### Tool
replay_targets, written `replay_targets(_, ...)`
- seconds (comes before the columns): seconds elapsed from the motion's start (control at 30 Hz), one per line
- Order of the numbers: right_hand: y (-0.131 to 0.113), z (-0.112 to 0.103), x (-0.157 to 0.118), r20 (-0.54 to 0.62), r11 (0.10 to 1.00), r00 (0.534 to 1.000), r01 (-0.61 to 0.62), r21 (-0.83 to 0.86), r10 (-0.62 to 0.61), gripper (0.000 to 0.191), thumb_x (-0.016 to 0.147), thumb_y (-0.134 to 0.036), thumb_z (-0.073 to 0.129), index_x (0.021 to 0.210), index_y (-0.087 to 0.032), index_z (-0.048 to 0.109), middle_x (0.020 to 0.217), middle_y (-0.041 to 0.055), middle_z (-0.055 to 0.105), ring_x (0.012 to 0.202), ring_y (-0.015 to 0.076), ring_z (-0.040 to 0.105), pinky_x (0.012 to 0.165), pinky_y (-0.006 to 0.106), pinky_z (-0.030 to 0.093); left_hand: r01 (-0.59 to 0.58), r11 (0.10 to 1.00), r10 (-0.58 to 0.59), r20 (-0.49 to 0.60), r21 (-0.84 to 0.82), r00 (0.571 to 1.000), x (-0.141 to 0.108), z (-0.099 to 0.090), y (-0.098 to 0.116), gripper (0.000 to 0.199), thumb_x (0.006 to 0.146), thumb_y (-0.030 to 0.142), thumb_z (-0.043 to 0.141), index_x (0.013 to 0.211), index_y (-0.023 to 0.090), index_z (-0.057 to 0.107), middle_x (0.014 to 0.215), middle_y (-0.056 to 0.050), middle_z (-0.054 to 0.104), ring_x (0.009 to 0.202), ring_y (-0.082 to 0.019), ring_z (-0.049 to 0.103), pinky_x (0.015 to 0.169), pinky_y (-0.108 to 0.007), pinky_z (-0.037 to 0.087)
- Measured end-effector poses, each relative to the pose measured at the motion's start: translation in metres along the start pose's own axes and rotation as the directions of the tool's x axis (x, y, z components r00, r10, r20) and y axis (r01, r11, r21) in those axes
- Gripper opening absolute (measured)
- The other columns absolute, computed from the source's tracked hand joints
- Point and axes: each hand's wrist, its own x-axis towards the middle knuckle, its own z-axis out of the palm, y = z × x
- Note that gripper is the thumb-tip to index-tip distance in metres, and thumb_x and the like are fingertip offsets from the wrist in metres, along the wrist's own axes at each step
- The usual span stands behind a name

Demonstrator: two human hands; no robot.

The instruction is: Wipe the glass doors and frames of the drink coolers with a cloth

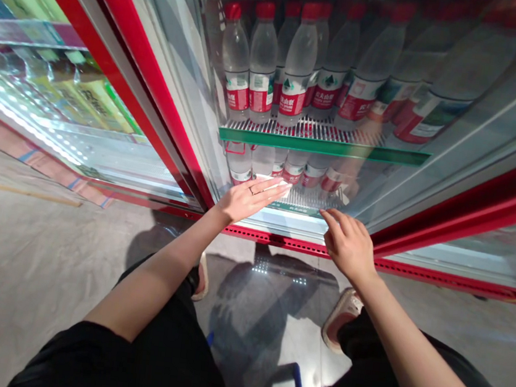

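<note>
The left hand (252,198) lay flat over a white sheet (287,191), maybe of paper or cloth, at the lower part of the glass door (299,221) of a drinks cooler. Its fingers were straight and pressed together, and they pointed to the right and a little upward. The sheet was under these fingers, and only its white edges could be seen around them. On one finger there was a thin dark ring (251,190).

The right hand (348,244) was near the same glass, to the right of the sheet and apart from it. Its fingers were loosely bent and slightly spread, and the index finger reached forward the most. I could not tell whether its tip touched the glass. A faint reflection of an arm appeared in the door above this hand.

Behind the glass, upright bottles with red caps (299,68) stood on a wire shelf with a green front edge (328,147). Below this shelf there were more bottles with red and white labels (313,175), partly hidden by the left hand. A red frame (275,240) ran along the bottom of the cooler. At the left, another lit section contained yellow and green packs (82,99). On the grey floor (21,266), two light shoes (344,315) were placed wide apart, and a blue bar (298,384) was visible between the dark-clothed legs.
</note>
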Motion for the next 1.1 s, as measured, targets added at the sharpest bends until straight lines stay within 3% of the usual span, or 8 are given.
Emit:
replay_targets(0.1, 0.0, 0.001, 0.001, 0.024, 1.0, 1.0, -0.002, 0.013, 0.002, 0.051, 0.101, -0.012, 0.054, 0.151, -0.018, 0.061, 0.134, 0.0167, 0.079, 0.112, 0.0306, 0.074, 0.096, 0.043, 0.056, 0.088, 0.995, -0.09, -0.027, -0.05, 0.996, -0.017, -0.009, -0.009, 0.066, 0.111, 0.007, 0.034, 0.176, 0.018, 0.037, 0.176, -0.009, 0.05, 0.169, -0.023, 0.033, 0.139, -0.042, 0.038)
replay_targets(0.2, -0.001, 0.003, 0.001, 0.049, 1.0, 0.999, -0.004, 0.031, 0.003, 0.054, 0.1, -0.012, 0.054, 0.153, -0.018, 0.061, 0.135, 0.0172, 0.078, 0.111, 0.0312, 0.074, 0.096, 0.044, 0.056, 0.087, 0.994, -0.09, -0.03, -0.066, 0.996, -0.03, -0.005, -0.009, 0.065, 0.112, 0.009, 0.035, 0.176, 0.018, 0.036, 0.174, -0.01, 0.052, 0.17, -0.022, 0.034, 0.141, -0.041, 0.036)
replay_targets(0.43, -0.014, 0.01, 0.007, 0.023, 0.998, 0.999, 0.037, 0.058, -0.039, 0.059, 0.101, -0.012, 0.054, 0.159, -0.019, 0.056, 0.139, 0.0167, 0.077, 0.123, 0.0309, 0.073, 0.101, 0.043, 0.057, 0.0, 0.998, 0.003, 0.05, -0.056, 0.999, -0.017, 0.01, -0.001, 0.069, 0.108, 0.0, 0.035, 0.174, 0.019, 0.041, 0.174, -0.002, 0.052, 0.167, -0.015, 0.036, 0.141, -0.031, 0.033)
replay_targets(0.57, -0.018, 0.012, 0.014, -0.019, 0.992, 0.994, 0.113, 0.05, -0.112, 0.06, 0.102, -0.012, 0.056, 0.162, -0.017, 0.053, 0.141, 0.0179, 0.077, 0.128, 0.0312, 0.072, 0.103, 0.043, 0.057, 0.072, 0.997, -0.075, -0.092, -0.036, 0.993, -0.023, -0.003, -0.013, 0.065, 0.112, 0.006, 0.034, 0.176, 0.02, 0.036, 0.173, -0.003, 0.053, 0.169, -0.017, 0.033, 0.142, -0.036, 0.033)
replay_targets(0.73, -0.02, 0.014, 0.02, 0.004, 0.987, 0.993, 0.119, 0.108, -0.12, 0.064, 0.101, -0.011, 0.056, 0.164, -0.02, 0.054, 0.143, 0.0161, 0.077, 0.131, 0.0307, 0.071, 0.106, 0.043, 0.057, 0.14, 0.99, -0.141, -0.236, -0.021, 0.961, -0.047, 0.0, -0.02, 0.053, 0.115, 0.011, 0.039, 0.166, 0.015, 0.052, 0.163, -0.01, 0.064, 0.166, -0.023, 0.042, 0.137, -0.042, 0.044)
replay_targets(0.87, -0.027, 0.013, 0.027, -0.002, 0.986, 0.993, 0.119, 0.114, -0.119, 0.061, 0.102, -0.011, 0.056, 0.162, -0.02, 0.057, 0.143, 0.0161, 0.076, 0.132, 0.0306, 0.071, 0.107, 0.044, 0.057, 0.067, 0.998, -0.069, -0.156, -0.017, 0.985, -0.055, 0.012, -0.016, 0.055, 0.116, 0.011, 0.035, 0.169, 0.015, 0.047, 0.164, -0.009, 0.063, 0.164, -0.021, 0.046, 0.137, -0.04, 0.043)
replay_targets(0.97, -0.037, 0.01, 0.038, -0.036, 0.986, 0.992, 0.125, 0.111, -0.121, 0.059, 0.103, -0.012, 0.056, 0.161, -0.018, 0.058, 0.143, 0.0171, 0.076, 0.133, 0.0307, 0.07, 0.107, 0.044, 0.056, 0.035, 0.999, -0.035, -0.075, -0.007, 0.997, -0.055, 0.01, -0.02, 0.058, 0.116, 0.01, 0.032, 0.172, 0.017, 0.044, 0.168, -0.007, 0.059, 0.165, -0.02, 0.044, 0.138, -0.037, 0.04)
replay_targets(1.1, -0.05, 0.004, 0.048, -0.056, 0.977, 0.987, 0.154, 0.147, -0.147, 0.064, 0.102, -0.011, 0.056, 0.165, -0.019, 0.054, 0.146, 0.0166, 0.075, 0.135, 0.0305, 0.068, 0.108, 0.043, 0.055, 0.071, 0.997, -0.071, -0.145, -0.004, 0.987, -0.062, 0.003, -0.031, 0.055, 0.115, 0.011, 0.033, 0.166, 0.017, 0.053, 0.165, -0.008, 0.063, 0.163, -0.022, 0.048, 0.134, -0.039, 0.047)
